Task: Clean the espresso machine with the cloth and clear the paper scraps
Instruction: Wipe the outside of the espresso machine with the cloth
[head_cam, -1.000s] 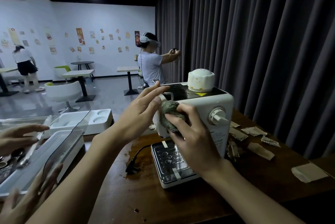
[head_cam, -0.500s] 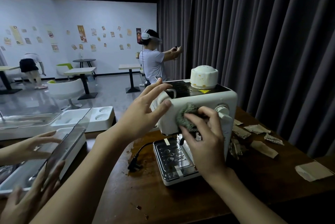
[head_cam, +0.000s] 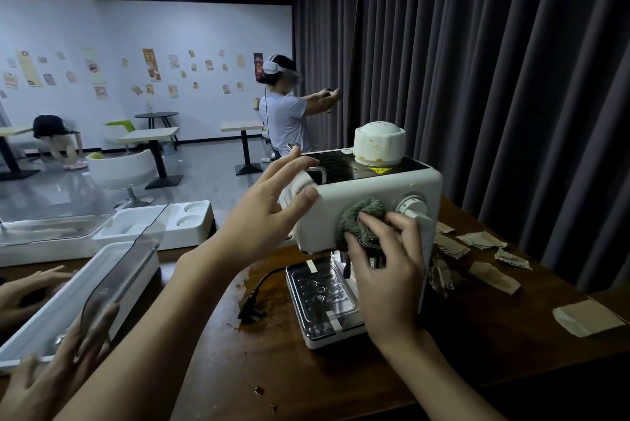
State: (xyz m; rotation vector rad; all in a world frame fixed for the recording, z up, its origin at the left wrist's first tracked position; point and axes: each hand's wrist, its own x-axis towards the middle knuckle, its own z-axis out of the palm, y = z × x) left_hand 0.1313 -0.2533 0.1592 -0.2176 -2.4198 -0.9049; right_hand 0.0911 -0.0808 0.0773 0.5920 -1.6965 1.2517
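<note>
— Pressing on what, with the right hand [head_cam: 385, 287]?

— Gripped a bunched grey-green cloth [head_cam: 363, 217], fingers curled over it, and held it against the white front of the espresso machine [head_cam: 324, 216], just left of the dial [head_cam: 410, 207].

— And the left hand [head_cam: 269, 212]?

— Spread wide, fingers straight. Braced the machine's upper left corner, thumb on the front face, fingertips up by the black top plate. Gripped nothing.

— Stood where, then?

— Sat on the dark wooden bench [head_cam: 306, 383], drip tray [head_cam: 320, 298] toward the camera, strips of tape [head_cam: 312, 265] across its grille. Carried a stained white cap [head_cam: 379, 142] on top.

— Spotted the paper scraps [head_cam: 477, 241]?

— Lay torn and brown on the bench right of the machine, some tight against its side, one bigger piece [head_cam: 586, 318] well apart near the bench's edge.

— Noticed anything else down there?

— Black plug [head_cam: 252, 313] and cord, just left of the drip tray, amid brown stains; possibly coffee, though too dim to tell. Further left, white trays [head_cam: 68, 301], with a second person's hands [head_cam: 51, 383] beside them. Backed by a dark pleated curtain [head_cam: 477, 79].
</note>
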